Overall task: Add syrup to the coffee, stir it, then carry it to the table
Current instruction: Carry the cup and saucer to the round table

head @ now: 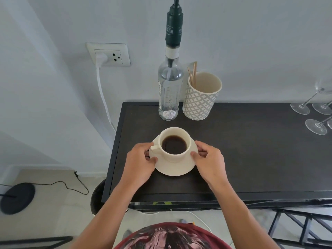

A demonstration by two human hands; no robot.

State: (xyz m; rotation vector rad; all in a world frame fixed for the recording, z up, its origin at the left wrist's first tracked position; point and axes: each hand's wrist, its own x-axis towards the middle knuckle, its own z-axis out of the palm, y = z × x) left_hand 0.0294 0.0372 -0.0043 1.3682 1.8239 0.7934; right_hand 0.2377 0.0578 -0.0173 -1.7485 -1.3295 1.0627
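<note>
A cream cup [175, 139] of black coffee stands on a cream saucer [177, 167] near the left end of a dark counter [251, 151]. The cup's handle points left. My left hand [139, 161] grips the saucer's left rim, with its fingers beside the handle. My right hand [209, 158] grips the saucer's right rim. Behind the cup, against the wall, stands a clear syrup bottle [170, 90] with a dark green pump on top. Right of the bottle is a patterned paper cup [201, 97] with wooden stirrers [192, 73] in it.
Several upturned wine glasses [317, 125] stand at the counter's far right. A white plug and cable hang from a wall socket [108, 54] on the left. A black round lamp base [17, 197] with a cord lies on the floor at the left.
</note>
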